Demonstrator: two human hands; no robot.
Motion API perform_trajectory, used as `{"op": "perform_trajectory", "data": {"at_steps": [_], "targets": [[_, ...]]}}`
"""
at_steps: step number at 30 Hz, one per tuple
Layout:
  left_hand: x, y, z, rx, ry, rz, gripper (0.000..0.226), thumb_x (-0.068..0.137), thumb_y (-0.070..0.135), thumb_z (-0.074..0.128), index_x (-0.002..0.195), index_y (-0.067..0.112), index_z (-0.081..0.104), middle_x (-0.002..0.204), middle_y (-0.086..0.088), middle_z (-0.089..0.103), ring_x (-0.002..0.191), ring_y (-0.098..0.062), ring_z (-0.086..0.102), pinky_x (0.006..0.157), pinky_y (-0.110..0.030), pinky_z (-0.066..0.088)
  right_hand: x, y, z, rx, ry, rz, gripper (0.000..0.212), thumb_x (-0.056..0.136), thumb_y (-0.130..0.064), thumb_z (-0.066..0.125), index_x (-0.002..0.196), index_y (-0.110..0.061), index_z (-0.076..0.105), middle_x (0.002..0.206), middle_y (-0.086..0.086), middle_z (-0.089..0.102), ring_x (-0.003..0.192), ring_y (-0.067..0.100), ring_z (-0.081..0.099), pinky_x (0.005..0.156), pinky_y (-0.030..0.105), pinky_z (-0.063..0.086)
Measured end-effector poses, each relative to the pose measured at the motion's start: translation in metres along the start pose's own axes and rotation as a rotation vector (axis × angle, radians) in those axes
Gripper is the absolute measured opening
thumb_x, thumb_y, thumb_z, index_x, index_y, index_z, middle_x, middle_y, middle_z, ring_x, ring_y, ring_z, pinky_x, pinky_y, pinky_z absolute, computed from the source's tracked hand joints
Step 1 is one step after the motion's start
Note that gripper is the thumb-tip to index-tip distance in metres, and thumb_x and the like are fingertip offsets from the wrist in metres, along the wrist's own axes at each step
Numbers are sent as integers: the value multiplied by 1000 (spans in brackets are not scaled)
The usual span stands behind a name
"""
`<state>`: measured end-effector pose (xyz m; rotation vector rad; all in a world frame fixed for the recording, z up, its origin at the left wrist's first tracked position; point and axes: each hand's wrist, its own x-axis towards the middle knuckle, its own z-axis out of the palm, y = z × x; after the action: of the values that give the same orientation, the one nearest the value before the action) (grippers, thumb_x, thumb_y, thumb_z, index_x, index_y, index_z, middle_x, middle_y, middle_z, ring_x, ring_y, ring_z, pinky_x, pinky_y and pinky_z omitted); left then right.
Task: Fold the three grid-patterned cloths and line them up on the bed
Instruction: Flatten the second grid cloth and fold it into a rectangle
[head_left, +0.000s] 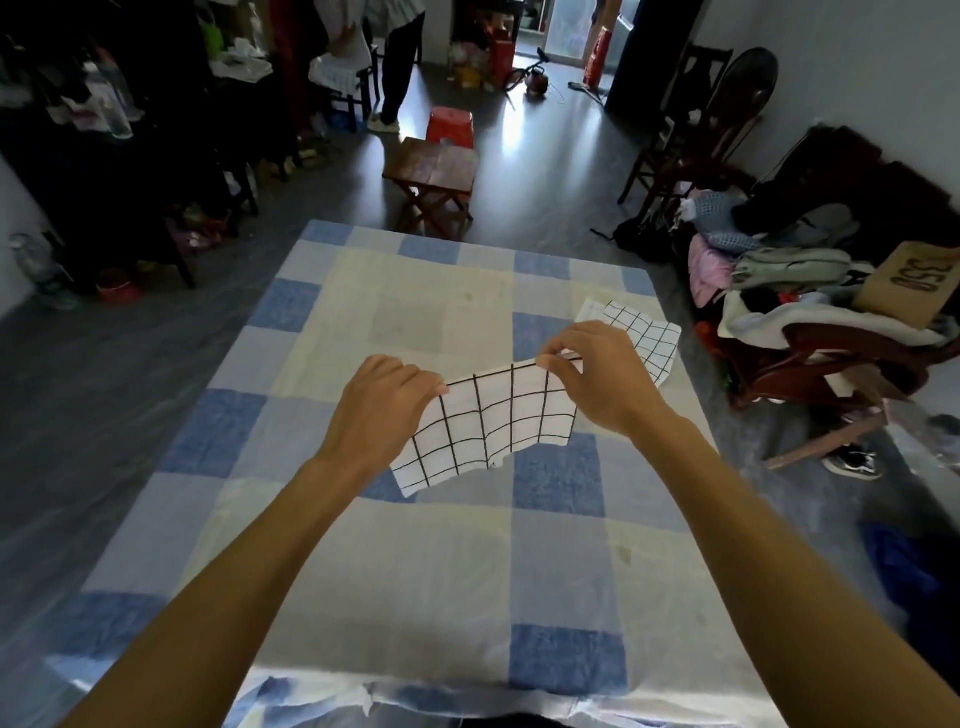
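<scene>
I hold a white cloth with a black grid (488, 421) above the middle of the bed (415, 561). My left hand (384, 405) pinches its upper left edge and my right hand (597, 379) pinches its upper right edge, so the cloth hangs stretched between them, its lower edge drooping toward the bedspread. A second grid-patterned cloth (644, 332) lies on the bed near the far right edge, partly hidden behind my right hand. I see no third cloth.
The bed has a blue, grey and cream checked cover. A small wooden folding table (431, 176) and a red stool (450, 124) stand past the foot. A chair piled with clothes (810, 312) is at the right. A person (400, 62) stands far back.
</scene>
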<state>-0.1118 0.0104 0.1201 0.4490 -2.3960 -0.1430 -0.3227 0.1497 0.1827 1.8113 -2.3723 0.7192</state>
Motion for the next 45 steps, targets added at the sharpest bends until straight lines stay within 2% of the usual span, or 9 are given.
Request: {"op": "perform_trajectory", "data": {"at_steps": [4, 7, 10, 15, 21, 24, 30, 40, 45], "targets": [[7, 4, -1, 21, -38, 43, 9, 77, 4, 75, 81, 10, 69, 62, -3, 62, 57, -25, 51, 68, -28, 32, -4, -15, 6, -67, -89, -42, 37, 91, -40, 58, 126, -28, 56, 131, -2, 56, 128, 19, 41, 109, 36, 22], [13, 7, -1, 53, -94, 98, 17, 72, 3, 77, 84, 10, 68, 64, -4, 63, 59, -26, 53, 68, -29, 33, -1, -36, 21, -98, -163, -151, 41, 92, -43, 56, 130, -28, 54, 135, -3, 54, 135, 19, 35, 111, 39, 19], [15, 8, -4, 72, -112, 165, 15, 74, 2, 74, 84, 10, 67, 63, -4, 61, 59, -25, 51, 68, -31, 34, 4, -45, 31, -63, -144, -190, 26, 92, -39, 58, 108, -21, 69, 115, -3, 66, 126, 19, 45, 106, 36, 25], [13, -6, -12, 74, -104, 201, 7, 84, 19, 64, 86, 13, 68, 62, -2, 60, 58, -24, 50, 69, -32, 36, 3, -32, 31, -20, -110, -152, 21, 85, -44, 65, 88, -24, 72, 87, -11, 66, 94, 9, 51, 98, 34, 34], [13, -13, -13, 90, -87, 114, 10, 81, 16, 71, 88, 11, 66, 74, -6, 63, 68, -25, 55, 71, -30, 38, 2, -37, 27, 98, -248, -27, 22, 83, -50, 65, 84, -28, 63, 85, -15, 61, 87, 6, 50, 85, 27, 38], [19, -9, -16, 86, -17, 71, 24, 93, 26, 49, 88, 10, 67, 78, -7, 63, 73, -27, 56, 74, -33, 39, 1, -38, 26, 245, -355, 39, 18, 88, -39, 64, 88, -21, 67, 82, -11, 63, 81, 7, 58, 76, 28, 48], [26, 10, -8, 157, 118, 20, 26, 95, 24, 51, 113, 8, 61, 100, -14, 60, 97, -28, 53, 86, -40, 41, -1, -29, 26, 404, -298, 166, 19, 90, -36, 62, 91, -21, 72, 87, -9, 72, 84, 3, 65, 84, 34, 54], [9, 47, 19, -137, 72, -110, 22, 90, 29, 56, 94, 10, 66, 85, -3, 67, 80, -20, 58, 80, -33, 42, -4, -26, 28, 537, -164, 226, 24, 90, -43, 59, 89, -24, 73, 80, 2, 71, 78, 23, 66, 77, 44, 55], [13, 50, 20, -165, 97, -156, 19, 92, 24, 54, 91, 10, 67, 80, -2, 68, 74, -19, 59, 79, -29, 40, -5, -29, 27, 552, -70, 255, 18, 89, -37, 63, 91, -21, 71, 82, -12, 69, 76, 0, 61, 70, 11, 46]]}}
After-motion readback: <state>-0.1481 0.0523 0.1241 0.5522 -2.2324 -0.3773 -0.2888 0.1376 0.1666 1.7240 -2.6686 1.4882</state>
